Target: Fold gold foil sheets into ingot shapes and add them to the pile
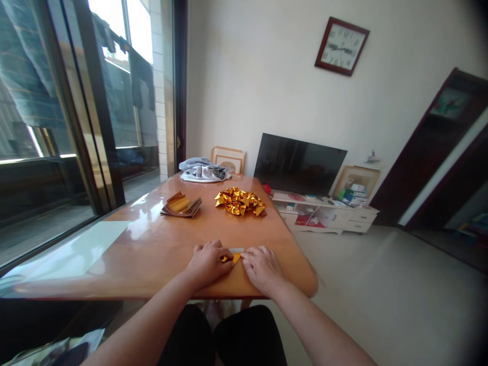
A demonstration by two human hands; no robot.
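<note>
Near the front edge of the wooden table lies a small sheet of gold paper (237, 257), partly folded, with a pale strip along its far side. My left hand (210, 262) has its fingers closed on the paper's left part. From the other side, my right hand (263, 265) pinches the right edge with curled fingers. Much of the sheet is hidden under both hands. Farther back, a pile of folded shiny gold paper pieces (239, 201) sits right of centre. A stack of flat gold and brown paper sheets (181, 205) rests to its left.
The glossy table (152, 254) extends away from me, with folded clothes (204, 169) at its far end. Beyond are a television (299, 163) on a white cabinet (335, 218) and a wall clock (342, 46). Sliding glass doors (99, 127) stand to the left.
</note>
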